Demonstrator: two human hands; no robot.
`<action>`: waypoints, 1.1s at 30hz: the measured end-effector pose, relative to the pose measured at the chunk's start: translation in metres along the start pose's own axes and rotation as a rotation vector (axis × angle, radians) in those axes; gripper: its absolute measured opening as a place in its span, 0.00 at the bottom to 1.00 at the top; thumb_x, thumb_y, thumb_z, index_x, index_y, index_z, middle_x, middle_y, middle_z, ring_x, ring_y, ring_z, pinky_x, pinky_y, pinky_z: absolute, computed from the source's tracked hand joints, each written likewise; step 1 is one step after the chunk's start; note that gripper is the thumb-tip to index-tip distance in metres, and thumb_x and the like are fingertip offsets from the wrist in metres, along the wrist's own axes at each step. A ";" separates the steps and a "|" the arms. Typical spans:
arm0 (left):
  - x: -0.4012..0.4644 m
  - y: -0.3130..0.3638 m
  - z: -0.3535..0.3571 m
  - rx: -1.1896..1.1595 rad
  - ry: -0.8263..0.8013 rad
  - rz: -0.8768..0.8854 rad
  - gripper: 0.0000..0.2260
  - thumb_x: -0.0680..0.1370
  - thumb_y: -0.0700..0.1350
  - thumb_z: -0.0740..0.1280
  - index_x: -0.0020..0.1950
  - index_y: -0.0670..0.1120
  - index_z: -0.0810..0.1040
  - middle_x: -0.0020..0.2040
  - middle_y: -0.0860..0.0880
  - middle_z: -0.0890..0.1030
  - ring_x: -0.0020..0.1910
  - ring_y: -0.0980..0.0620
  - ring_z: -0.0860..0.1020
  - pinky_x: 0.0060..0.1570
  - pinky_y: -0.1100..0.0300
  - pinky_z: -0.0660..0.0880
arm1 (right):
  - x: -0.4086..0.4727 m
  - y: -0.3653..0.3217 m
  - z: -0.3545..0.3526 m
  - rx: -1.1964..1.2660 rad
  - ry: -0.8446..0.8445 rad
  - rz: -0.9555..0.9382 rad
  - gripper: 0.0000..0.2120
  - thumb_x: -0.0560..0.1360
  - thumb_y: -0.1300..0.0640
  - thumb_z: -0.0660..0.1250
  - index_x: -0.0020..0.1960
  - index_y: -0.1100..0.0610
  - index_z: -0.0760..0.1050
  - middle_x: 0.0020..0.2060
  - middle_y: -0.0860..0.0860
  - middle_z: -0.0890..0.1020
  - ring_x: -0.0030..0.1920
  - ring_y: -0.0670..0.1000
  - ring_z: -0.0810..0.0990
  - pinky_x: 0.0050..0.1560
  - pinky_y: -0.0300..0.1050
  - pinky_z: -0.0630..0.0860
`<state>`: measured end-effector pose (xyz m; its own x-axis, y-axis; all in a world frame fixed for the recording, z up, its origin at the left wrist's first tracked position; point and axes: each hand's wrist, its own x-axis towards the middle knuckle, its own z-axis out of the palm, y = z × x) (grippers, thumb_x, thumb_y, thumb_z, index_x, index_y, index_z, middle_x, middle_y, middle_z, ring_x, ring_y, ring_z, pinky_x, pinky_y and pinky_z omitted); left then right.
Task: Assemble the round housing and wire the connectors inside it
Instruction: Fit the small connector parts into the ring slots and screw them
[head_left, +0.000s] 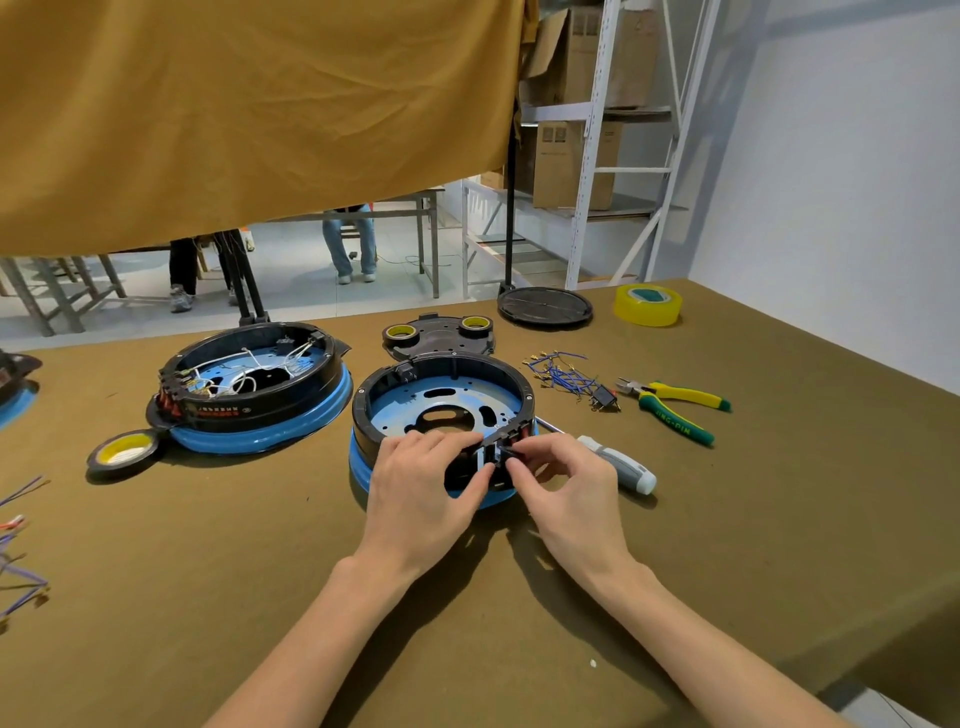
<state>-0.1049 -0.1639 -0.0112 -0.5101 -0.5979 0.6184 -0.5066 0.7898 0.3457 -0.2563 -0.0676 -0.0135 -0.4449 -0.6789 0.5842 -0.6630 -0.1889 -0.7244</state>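
A round housing (441, 384) with a black ring and a blue base plate stands in front of me on the table. My left hand (421, 488) grips its near wall, fingers curled over the rim. My right hand (563, 480) pinches a small black switch (503, 451) at an opening in the near rim, with red parts beside it. A bundle of blue wires with brass connectors (561, 374) lies right of the housing. A second housing (254, 384), wired with white leads, stands to the left.
A grey-handled screwdriver (618, 462) lies just right of my right hand. Green-yellow pliers (675, 405), a yellow tape roll (648, 305), a black lid (544, 306), a black plate (439, 335) bearing two tape rolls, and another tape roll (124, 449) lie around. Loose wires (21, 571) sit at the left edge.
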 end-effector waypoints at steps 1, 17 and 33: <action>0.001 -0.001 -0.001 -0.004 -0.001 0.006 0.19 0.76 0.58 0.73 0.66 0.53 0.82 0.56 0.55 0.85 0.55 0.58 0.80 0.57 0.63 0.66 | 0.000 0.000 0.001 -0.010 -0.004 -0.015 0.11 0.75 0.60 0.76 0.55 0.49 0.83 0.46 0.41 0.84 0.49 0.41 0.82 0.49 0.31 0.78; 0.047 -0.002 -0.010 0.098 -0.329 -0.031 0.25 0.76 0.73 0.58 0.59 0.60 0.83 0.47 0.60 0.82 0.45 0.60 0.76 0.41 0.61 0.71 | 0.003 0.003 0.005 -0.099 -0.066 -0.053 0.30 0.76 0.61 0.75 0.61 0.38 0.59 0.47 0.38 0.79 0.51 0.36 0.80 0.50 0.28 0.77; 0.060 0.000 0.004 0.076 -0.459 -0.062 0.11 0.81 0.65 0.58 0.49 0.60 0.74 0.37 0.57 0.77 0.38 0.60 0.75 0.34 0.59 0.66 | -0.003 0.008 0.015 -0.150 -0.015 -0.004 0.25 0.75 0.58 0.75 0.59 0.41 0.63 0.49 0.42 0.78 0.52 0.42 0.79 0.52 0.36 0.79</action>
<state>-0.1380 -0.2003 0.0229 -0.7233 -0.6559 0.2159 -0.5865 0.7486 0.3092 -0.2514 -0.0774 -0.0261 -0.4337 -0.6887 0.5811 -0.7478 -0.0846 -0.6585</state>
